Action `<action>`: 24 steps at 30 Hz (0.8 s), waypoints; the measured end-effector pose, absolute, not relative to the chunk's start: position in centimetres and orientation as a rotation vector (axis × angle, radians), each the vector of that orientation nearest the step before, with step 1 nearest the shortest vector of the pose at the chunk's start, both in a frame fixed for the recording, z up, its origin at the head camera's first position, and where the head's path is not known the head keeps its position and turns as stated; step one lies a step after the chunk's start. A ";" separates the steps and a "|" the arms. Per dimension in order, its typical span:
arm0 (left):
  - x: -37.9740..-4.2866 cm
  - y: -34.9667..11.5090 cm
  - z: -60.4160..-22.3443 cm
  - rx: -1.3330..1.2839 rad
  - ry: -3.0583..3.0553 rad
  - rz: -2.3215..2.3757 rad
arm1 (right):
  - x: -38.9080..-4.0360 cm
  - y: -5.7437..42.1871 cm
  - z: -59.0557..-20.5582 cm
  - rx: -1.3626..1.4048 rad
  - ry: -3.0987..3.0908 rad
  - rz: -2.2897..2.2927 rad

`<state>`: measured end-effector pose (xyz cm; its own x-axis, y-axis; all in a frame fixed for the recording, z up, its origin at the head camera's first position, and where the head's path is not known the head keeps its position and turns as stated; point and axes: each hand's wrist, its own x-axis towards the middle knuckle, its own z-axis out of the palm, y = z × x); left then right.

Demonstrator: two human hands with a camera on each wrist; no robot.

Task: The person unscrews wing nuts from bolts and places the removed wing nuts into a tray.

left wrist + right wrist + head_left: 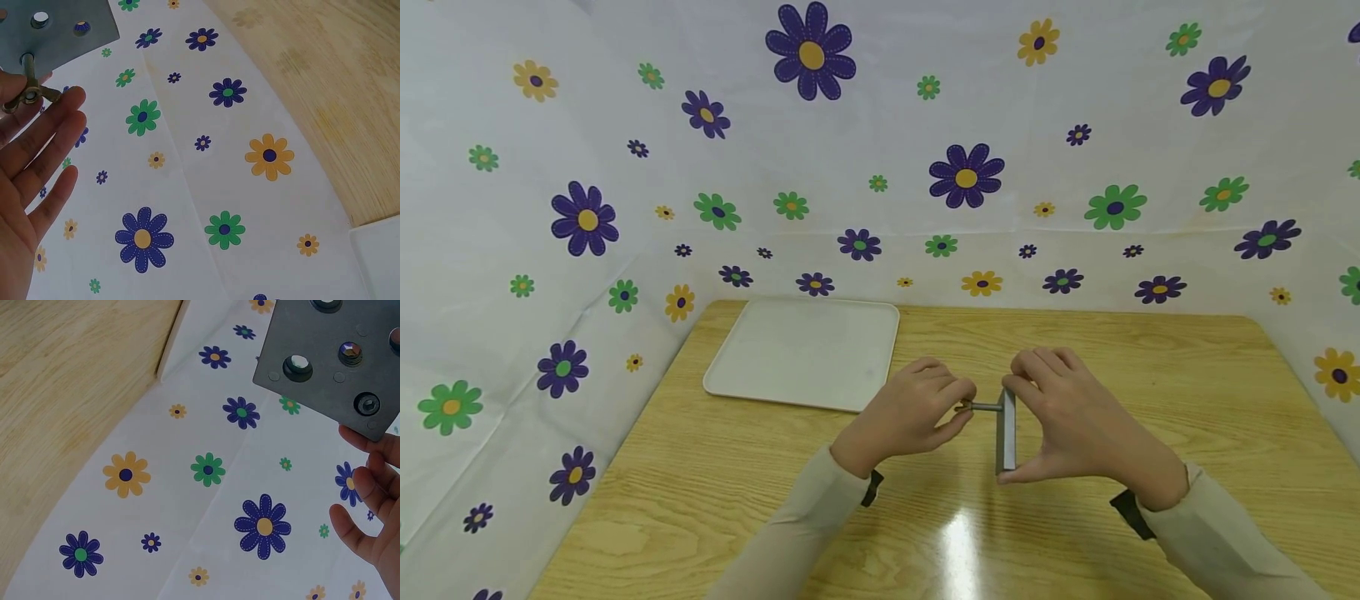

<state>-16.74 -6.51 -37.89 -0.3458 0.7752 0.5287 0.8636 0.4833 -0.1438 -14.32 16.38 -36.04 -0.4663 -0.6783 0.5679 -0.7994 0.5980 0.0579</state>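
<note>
A grey metal plate (1006, 437) with several round holes is held upright above the table. My right hand (1071, 417) grips it by its edges, fingers at the top and thumb at the bottom. A bolt (987, 407) sticks out of the plate's left face, and its socket head (367, 405) sits in a corner hole in the right wrist view. On the bolt's end is a brass wing nut (32, 94), which my left hand (910, 408) pinches between thumb and fingers. In the left wrist view the remaining fingers are spread beside it.
A white rectangular tray (805, 354) lies at the back left of the wooden table (700, 500). A white flowered cloth (880, 125) hangs behind and along the sides of the table.
</note>
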 end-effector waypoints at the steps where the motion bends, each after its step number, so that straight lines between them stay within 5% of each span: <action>1: -16.8 -6.5 -37.9 -1.348 -2.196 -0.214 | -14.3 16.4 -36.0 1.167 -2.279 0.290; 24: -16.7 -6.6 -37.7 -1.345 -2.206 -0.245 | -14.2 16.4 -36.0 1.168 -2.275 0.282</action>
